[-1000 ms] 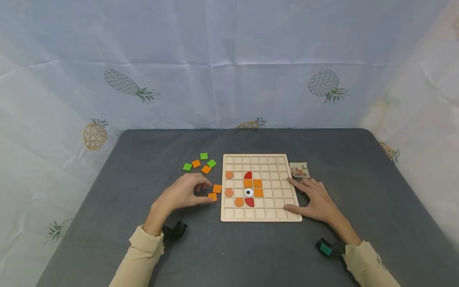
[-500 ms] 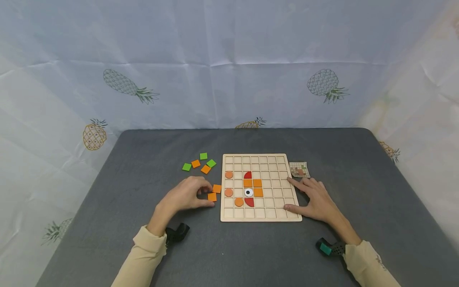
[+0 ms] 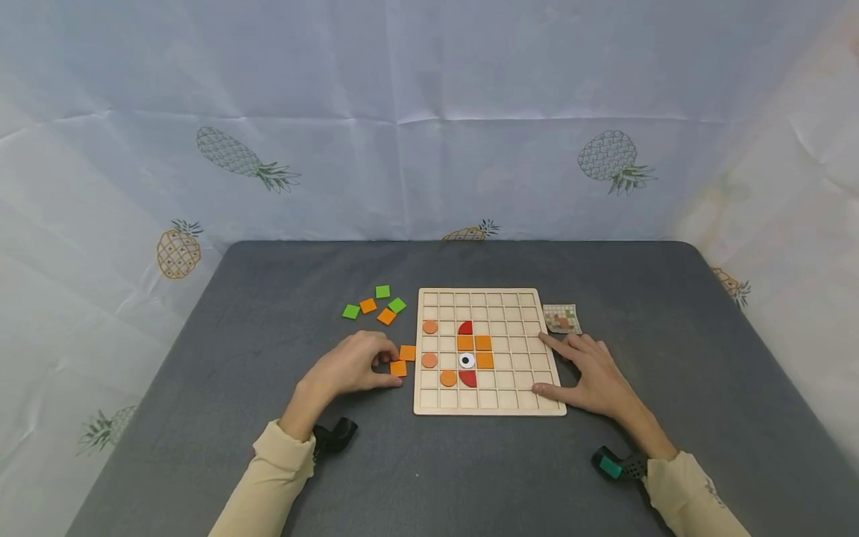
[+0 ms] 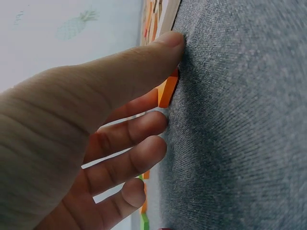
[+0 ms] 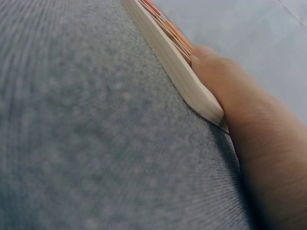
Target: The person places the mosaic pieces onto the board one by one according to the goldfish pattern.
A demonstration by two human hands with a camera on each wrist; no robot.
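Head view: the left hand (image 3: 354,365) is set with thumb and forefinger about an orange tile (image 3: 399,368); whether it is pinched cannot be told. A second orange tile (image 3: 407,353) is located just beyond the forefinger. The right hand (image 3: 590,379) is spread, its thumb and forefinger rested on the board (image 3: 499,344).

Left wrist view: the orange tile is partly hidden by the thumb. Opposite edges should be gripped squarely, the second orange tile left undisturbed.

Right wrist view: the board is touched by the thumb; light steadying pressure is advised.

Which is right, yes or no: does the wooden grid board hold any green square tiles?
No, the three green square tiles lie on the grey tabletop.
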